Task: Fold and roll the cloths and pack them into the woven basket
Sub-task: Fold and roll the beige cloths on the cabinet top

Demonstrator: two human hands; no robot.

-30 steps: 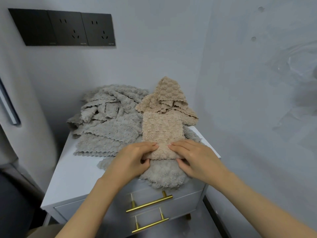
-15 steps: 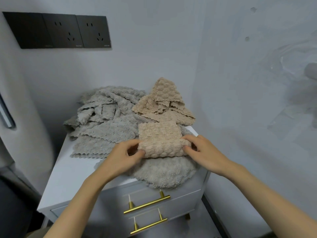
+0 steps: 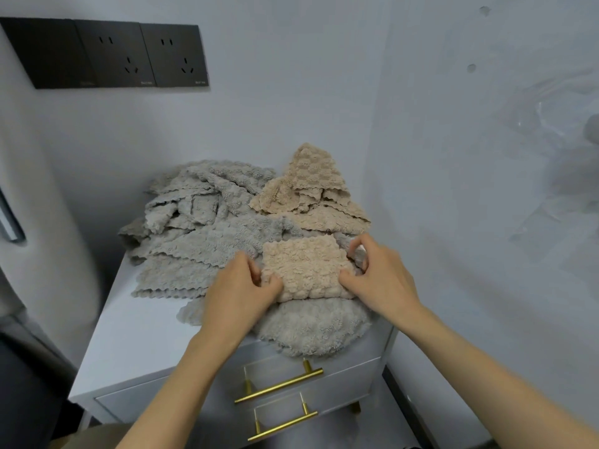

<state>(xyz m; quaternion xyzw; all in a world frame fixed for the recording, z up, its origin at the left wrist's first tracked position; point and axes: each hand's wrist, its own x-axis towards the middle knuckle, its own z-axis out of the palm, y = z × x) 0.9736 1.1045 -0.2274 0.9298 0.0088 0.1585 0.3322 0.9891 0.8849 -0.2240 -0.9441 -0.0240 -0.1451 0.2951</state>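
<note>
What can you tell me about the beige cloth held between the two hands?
The folded beige cloth is a fluffy, bumpy-textured fabric, folded into a compact, roughly rectangular pad with a thick, rounded near edge. It lies flat on a grey cloth at the front right of the white cabinet top. The left hand pinches its left edge and the right hand grips its right edge.

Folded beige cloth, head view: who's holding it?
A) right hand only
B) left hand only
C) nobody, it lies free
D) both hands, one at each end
D: the left hand grips the left end of the folded beige cloth and the right hand grips its right end, over a grey cloth.
</note>
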